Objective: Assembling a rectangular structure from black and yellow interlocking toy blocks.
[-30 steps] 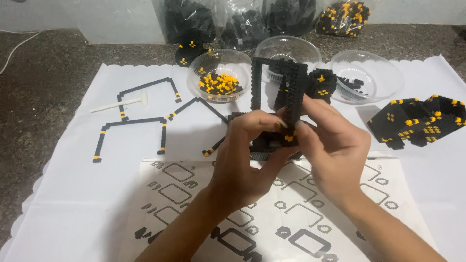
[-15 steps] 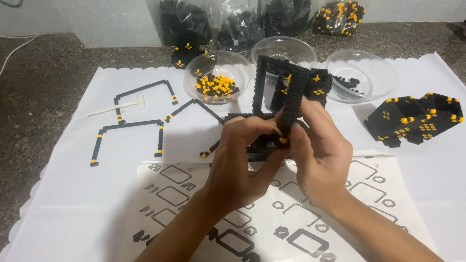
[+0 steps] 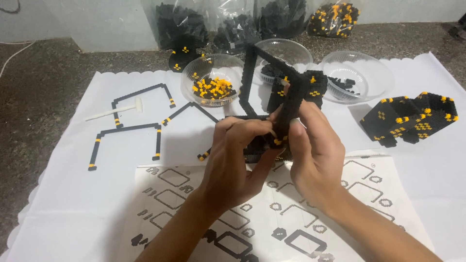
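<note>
Left of the left hand (image 3: 233, 160), thin black brick strips (image 3: 124, 145) with yellow ends and a small white hammer (image 3: 114, 110) lie on the white sheet (image 3: 63, 213). That hand pinches the base of a black-and-yellow brick frame (image 3: 291, 104), and the right hand (image 3: 313, 155) grips its upright post just beside it; the frame stands above the printed instruction sheet (image 3: 340, 208). The tall open frame looks fragile, so I judge that squeezing too hard or twisting could snap a joint and scatter bricks. Beyond the hands, a clear bowl (image 3: 213, 82) holds yellow and black bricks, and clear plastic bags (image 3: 233, 24) of dark pieces line the table (image 3: 39, 77) edge. Right of the right hand sits a finished black block (image 3: 407, 119) with yellow dots.
</note>
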